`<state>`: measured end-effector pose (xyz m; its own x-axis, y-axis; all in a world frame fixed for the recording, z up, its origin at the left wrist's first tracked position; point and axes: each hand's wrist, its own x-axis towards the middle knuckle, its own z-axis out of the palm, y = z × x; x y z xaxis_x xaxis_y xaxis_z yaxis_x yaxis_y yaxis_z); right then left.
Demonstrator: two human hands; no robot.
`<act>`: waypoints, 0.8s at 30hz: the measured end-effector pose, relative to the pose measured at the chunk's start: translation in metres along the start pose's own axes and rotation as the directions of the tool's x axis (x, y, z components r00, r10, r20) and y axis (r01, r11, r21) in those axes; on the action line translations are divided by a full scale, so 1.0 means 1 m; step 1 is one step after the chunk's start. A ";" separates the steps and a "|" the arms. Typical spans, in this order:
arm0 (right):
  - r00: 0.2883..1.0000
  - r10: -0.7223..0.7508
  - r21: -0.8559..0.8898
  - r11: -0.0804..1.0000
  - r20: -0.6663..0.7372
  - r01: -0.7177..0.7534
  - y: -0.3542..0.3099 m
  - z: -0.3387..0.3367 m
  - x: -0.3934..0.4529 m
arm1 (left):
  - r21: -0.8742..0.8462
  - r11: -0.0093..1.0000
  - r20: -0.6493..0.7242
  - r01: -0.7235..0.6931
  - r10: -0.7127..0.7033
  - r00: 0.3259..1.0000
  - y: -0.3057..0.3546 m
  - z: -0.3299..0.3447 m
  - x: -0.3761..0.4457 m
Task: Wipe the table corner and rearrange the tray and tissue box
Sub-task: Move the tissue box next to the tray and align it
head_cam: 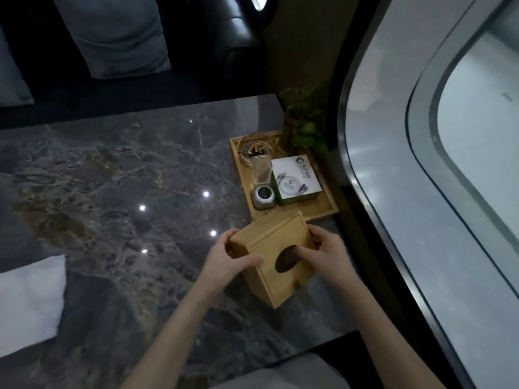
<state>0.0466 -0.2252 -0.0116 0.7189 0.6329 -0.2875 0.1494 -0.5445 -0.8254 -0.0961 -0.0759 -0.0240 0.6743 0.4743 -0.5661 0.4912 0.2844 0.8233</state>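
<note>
A wooden tissue box with an oval slot on top sits tilted near the right side of the dark marble table. My left hand grips its left side, thumb on the top. My right hand holds its right side, thumb at the slot. Just beyond the box lies a wooden tray carrying a glass ashtray, a clear holder, a small grey round object, a white-and-green box and a potted plant.
A white cloth lies at the table's near left edge. A curved window wall runs along the right. A dark sofa with grey cushions stands beyond the far edge. Ceiling lights reflect on the marble.
</note>
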 end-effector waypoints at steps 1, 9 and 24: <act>1.000 -0.009 0.002 1.000 -0.020 0.009 0.005 -0.006 -0.002 | -0.010 1.000 0.019 0.002 -0.002 1.000 0.000 0.007 0.002; 1.000 0.030 -0.154 0.988 0.002 -0.029 0.028 -0.045 -0.012 | -0.127 0.981 0.197 0.148 -0.122 0.973 -0.004 0.045 0.006; 0.991 0.109 -0.374 0.925 0.075 -0.073 0.040 -0.047 0.001 | 0.147 0.988 0.167 -0.046 0.021 0.986 -0.022 0.060 0.006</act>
<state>0.0850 -0.2720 -0.0219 0.6776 0.6094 -0.4116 0.3393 -0.7557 -0.5602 -0.0703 -0.1296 -0.0481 0.7673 0.3342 -0.5473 0.5352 0.1364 0.8336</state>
